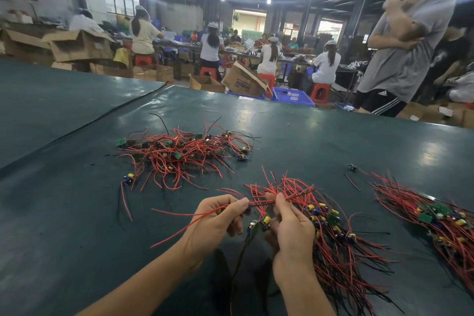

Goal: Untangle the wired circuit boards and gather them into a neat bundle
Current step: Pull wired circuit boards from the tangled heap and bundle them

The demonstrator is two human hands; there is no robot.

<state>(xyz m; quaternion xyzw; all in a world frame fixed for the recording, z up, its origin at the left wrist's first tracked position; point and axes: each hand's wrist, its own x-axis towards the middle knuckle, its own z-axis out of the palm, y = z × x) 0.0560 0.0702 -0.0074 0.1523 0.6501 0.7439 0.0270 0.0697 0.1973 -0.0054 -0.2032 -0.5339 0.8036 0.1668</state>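
**Mid-untangle, half of it out of sight**

Pile (pixel 441 223) at far right chopped off by the frame edge, so no telling its full size. Lower fingers of the right grip (pixel 292 228) tucked behind the palm, unreadable. Board parts too tiny to make out beyond yellow and blue cans on green. Left grip (pixel 218 218) pinching a long red wire (pixel 174 212) between thumb and fingertips, over the dark green worktop (pixel 64 213). Right grip just beside it, thumb on top, pinching strands of the bundle (pixel 331 238), with a small board (pixel 254 227) dangling between the two hands. Bundle fanned out right of that wrist, boards roughly lined up, red and black leads splaying both ways. Loose tangle (pixel 179 154) farther back, centre, well apart.
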